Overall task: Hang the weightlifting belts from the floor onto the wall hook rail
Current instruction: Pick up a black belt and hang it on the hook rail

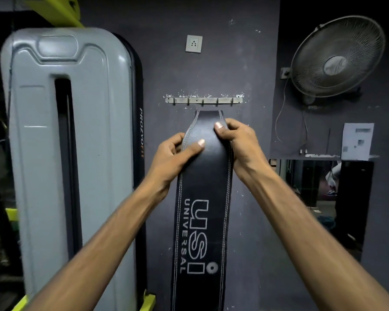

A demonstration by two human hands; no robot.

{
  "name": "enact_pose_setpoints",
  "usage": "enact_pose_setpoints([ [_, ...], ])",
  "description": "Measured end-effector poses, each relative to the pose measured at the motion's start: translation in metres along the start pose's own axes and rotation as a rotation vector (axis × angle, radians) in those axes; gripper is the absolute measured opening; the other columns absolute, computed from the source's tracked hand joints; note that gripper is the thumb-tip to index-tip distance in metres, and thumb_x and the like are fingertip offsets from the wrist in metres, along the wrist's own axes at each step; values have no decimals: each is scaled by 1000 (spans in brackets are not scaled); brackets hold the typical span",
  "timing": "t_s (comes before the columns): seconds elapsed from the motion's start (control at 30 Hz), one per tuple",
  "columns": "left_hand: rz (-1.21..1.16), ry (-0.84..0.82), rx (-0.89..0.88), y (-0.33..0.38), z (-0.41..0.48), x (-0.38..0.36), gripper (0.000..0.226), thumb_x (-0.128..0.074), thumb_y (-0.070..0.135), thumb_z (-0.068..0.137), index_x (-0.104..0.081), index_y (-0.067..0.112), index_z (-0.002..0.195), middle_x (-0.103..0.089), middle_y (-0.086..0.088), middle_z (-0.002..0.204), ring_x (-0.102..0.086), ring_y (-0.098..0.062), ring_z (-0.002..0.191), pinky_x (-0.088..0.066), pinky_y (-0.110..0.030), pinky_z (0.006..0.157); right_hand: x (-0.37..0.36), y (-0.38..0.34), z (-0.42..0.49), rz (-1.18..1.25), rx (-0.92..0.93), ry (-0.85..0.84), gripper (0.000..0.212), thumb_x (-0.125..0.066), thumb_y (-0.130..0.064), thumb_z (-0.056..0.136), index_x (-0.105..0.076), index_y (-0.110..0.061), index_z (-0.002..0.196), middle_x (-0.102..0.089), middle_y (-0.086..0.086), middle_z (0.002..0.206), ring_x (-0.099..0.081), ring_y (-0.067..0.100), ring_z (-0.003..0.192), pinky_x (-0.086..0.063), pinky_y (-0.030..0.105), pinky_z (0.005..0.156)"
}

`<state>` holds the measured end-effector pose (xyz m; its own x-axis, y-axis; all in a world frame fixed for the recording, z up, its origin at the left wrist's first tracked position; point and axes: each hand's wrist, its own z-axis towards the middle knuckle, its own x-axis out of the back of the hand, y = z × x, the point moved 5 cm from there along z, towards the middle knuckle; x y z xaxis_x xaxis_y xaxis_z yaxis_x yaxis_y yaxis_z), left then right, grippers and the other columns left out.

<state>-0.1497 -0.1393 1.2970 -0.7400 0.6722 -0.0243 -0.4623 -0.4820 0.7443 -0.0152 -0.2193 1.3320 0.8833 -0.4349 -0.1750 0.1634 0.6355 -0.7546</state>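
Belt (202,221) upright, narrow end up

Dim, sharp picture; wide-angle bending at the edges, dark murky right side.

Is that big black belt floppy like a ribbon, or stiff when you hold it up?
Probably stiff: the weightlifting belt has a top end that stands straight above the left hand and right hand without drooping. It is likely heavyish too: it looks wide and thick, and both hands grip it.
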Motion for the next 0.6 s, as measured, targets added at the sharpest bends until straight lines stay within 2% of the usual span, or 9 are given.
enact_pose_setpoints([
  [0.07,73,-18,24,-16,-28,-7,35,-79,22,83,-70,12,115,-78,-6,107,-75,-23,98,-60,-38,87,4,-8,1,33,31,47,15,-60,-3,97,-65,-8,84,-64,-6,61,-57,5,55,-48,18,54],
  [0.13,194,-27,71,-49,-67,-8,43,-85,24,75,-69,16,114,-79,5,104,-75,-15,96,-60,-28,82,10,-18,2,26,64,70,18,-60,-5,97,-64,-10,81,-61,-7,60,-53,5,54,-44,17,52],
  [0.23,312,-162,196,-98,-119,-11,52,-90,22,71,-64,22,116,-75,14,109,-72,-7,100,-54,-16,82,17,-24,0,19,96,64,10,-61,-5,97,-67,-7,90,-65,-5,67,-58,6,58,-48,18,55],
  [0.3,346,-223,237,-111,-125,-11,48,-89,20,72,-65,21,113,-75,17,108,-71,-6,101,-52,-13,82,18,-21,-2,15,99,65,8,-61,-4,97,-68,-4,100,-69,-4,70,-62,6,59,-52,19,57],
  [0.37,330,-204,247,-99,-110,-7,39,-85,21,76,-67,21,111,-76,22,101,-71,0,97,-50,-8,77,18,-16,-4,-7,117,61,9,-61,-2,97,-68,-3,103,-70,-6,70,-63,4,60,-52,18,57],
  [0.4,290,-176,228,-87,-96,-5,37,-81,23,80,-67,19,114,-77,20,101,-71,1,98,-51,-8,78,19,-13,-5,-26,132,57,9,-61,-1,97,-68,-3,103,-70,-7,71,-63,3,61,-51,17,58],
  [0.47,178,-114,150,-57,-62,-2,35,-72,27,87,-67,15,120,-77,9,112,-70,-7,108,-53,-14,85,19,-9,-8,-51,157,34,10,-61,0,96,-68,-6,102,-70,-5,76,-63,3,65,-51,16,62],
  [0.53,89,-99,102,-26,-27,-6,36,-66,34,90,-69,11,118,-75,-3,118,-68,-17,114,-54,-22,93,17,-4,-10,-69,170,1,12,-62,1,96,-67,-7,102,-71,-1,83,-65,7,71,-53,19,68],
  [0.6,-4,-93,97,-4,3,-12,36,-65,33,93,-70,6,116,-74,-13,117,-70,-25,110,-55,-34,97,15,3,-13,-93,186,-33,12,-63,0,96,-68,-7,104,-72,3,90,-67,11,79,-55,23,74],
])
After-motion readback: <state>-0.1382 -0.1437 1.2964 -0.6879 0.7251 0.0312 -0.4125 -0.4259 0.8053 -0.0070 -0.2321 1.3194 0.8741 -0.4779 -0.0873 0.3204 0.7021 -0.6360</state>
